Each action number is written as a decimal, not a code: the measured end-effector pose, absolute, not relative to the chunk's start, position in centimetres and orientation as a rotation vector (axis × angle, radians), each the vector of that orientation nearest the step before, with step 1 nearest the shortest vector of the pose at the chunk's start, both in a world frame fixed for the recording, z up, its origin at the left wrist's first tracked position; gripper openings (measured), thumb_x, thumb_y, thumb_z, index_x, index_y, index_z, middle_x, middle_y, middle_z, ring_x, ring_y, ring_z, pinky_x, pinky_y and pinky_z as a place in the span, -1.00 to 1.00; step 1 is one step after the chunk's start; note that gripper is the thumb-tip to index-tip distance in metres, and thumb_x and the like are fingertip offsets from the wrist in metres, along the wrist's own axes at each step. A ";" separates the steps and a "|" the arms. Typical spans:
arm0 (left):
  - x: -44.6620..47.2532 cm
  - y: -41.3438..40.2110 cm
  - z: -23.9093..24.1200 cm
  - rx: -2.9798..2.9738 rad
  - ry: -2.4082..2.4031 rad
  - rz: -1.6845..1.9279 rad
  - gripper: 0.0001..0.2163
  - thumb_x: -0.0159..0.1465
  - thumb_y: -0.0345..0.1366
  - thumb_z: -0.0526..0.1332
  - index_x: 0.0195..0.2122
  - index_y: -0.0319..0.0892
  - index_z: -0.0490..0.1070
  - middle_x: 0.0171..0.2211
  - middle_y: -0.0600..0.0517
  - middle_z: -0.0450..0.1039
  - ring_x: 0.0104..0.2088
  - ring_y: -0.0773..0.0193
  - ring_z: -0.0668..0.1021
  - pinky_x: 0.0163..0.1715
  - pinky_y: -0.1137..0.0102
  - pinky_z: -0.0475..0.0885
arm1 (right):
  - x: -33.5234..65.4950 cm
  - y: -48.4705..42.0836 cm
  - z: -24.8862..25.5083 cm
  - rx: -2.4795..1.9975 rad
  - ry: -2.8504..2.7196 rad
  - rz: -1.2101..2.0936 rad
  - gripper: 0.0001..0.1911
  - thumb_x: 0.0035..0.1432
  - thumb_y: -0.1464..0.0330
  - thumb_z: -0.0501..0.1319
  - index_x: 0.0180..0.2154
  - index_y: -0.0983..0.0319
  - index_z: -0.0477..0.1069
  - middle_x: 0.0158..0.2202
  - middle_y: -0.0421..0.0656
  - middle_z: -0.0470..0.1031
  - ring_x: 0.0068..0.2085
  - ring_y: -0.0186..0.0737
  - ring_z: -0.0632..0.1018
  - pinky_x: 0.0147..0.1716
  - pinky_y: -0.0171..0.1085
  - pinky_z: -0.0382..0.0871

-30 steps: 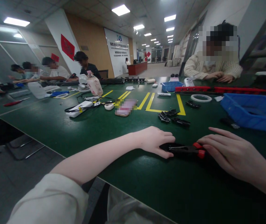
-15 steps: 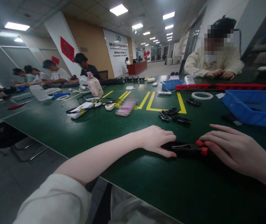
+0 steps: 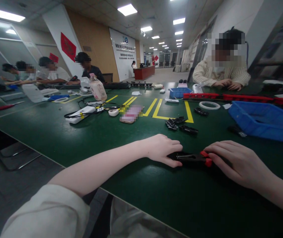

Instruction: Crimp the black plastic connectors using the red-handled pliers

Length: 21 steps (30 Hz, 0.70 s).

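A long black piece with two red tips [image 3: 190,159] lies low over the green table in front of me. My left hand [image 3: 161,149] grips its left end between the thumb and the bent fingers. At the other end, the fingertips and thumb of my right hand [image 3: 234,162] close on the red tips. Part of the black piece is hidden under my left fingers, so I cannot make out its exact kind. Just beyond my hands lie several loose black parts [image 3: 189,129].
A blue bin [image 3: 265,122] stands at the right, with a white ring [image 3: 209,105] to its left. A pixelated phone [image 3: 130,114], a white power bank [image 3: 79,114] with a black cable and a bottle [image 3: 98,87] occupy the left middle. A person [image 3: 221,71] sits across the table.
My right index finger, stretched out before, has come down beside the other fingers. The whole view has shifted slightly; my left hand keeps its grip on the black piece.
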<state>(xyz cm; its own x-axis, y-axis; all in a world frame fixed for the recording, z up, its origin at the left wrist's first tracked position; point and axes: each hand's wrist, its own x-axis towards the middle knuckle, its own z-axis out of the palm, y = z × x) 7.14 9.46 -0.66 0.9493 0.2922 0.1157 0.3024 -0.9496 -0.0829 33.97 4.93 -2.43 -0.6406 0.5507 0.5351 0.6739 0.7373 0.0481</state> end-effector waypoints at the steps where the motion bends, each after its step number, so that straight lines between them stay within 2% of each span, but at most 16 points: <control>1: 7.1 9.5 -0.6 -3.004 -0.462 -0.157 -0.64 0.31 0.05 0.08 -0.23 -0.19 0.33 -0.30 0.03 0.43 -0.44 0.26 0.49 -0.47 0.37 0.30 | 34.0 4.9 -2.5 -0.930 -2.439 -0.332 -0.75 0.29 0.28 0.01 -0.22 0.18 0.44 -0.30 -0.10 0.55 -0.29 -0.13 0.55 -0.35 -0.16 0.45; 5: 7.1 9.5 -0.6 -3.017 -0.454 -0.175 -0.64 0.31 0.05 0.07 -0.23 -0.19 0.33 -0.30 0.02 0.42 -0.44 0.27 0.49 -0.47 0.37 0.29 | 34.0 4.8 -2.4 -0.920 -2.434 -0.309 -0.76 0.28 0.27 0.03 -0.19 0.19 0.42 -0.27 -0.09 0.54 -0.32 -0.16 0.55 -0.41 -0.20 0.44; 15: 6.9 9.5 -0.5 -3.089 -0.488 -0.180 -0.66 0.31 0.03 0.07 -0.27 -0.19 0.32 -0.33 0.02 0.41 -0.43 0.28 0.48 -0.47 0.41 0.28 | 34.1 4.4 -2.0 -0.988 -2.341 -0.145 -0.81 0.27 0.34 0.04 -0.18 0.17 0.41 -0.24 -0.09 0.52 -0.29 -0.12 0.56 -0.38 -0.16 0.46; 21: 6.9 9.5 -0.5 -3.072 -0.475 -0.190 -0.66 0.30 0.03 0.09 -0.28 -0.18 0.32 -0.33 0.04 0.41 -0.47 0.29 0.46 -0.49 0.39 0.25 | 34.1 4.5 -2.1 -0.952 -2.391 -0.144 -0.80 0.28 0.32 0.05 -0.17 0.20 0.41 -0.24 -0.10 0.53 -0.29 -0.20 0.56 -0.38 -0.24 0.46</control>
<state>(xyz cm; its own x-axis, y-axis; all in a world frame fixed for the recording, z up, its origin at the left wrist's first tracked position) 6.88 9.50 -0.48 0.9460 0.2995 0.1244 0.3028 -0.9530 -0.0082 34.07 4.45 -2.12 -0.5935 0.6023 0.5339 0.6618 0.7427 -0.1021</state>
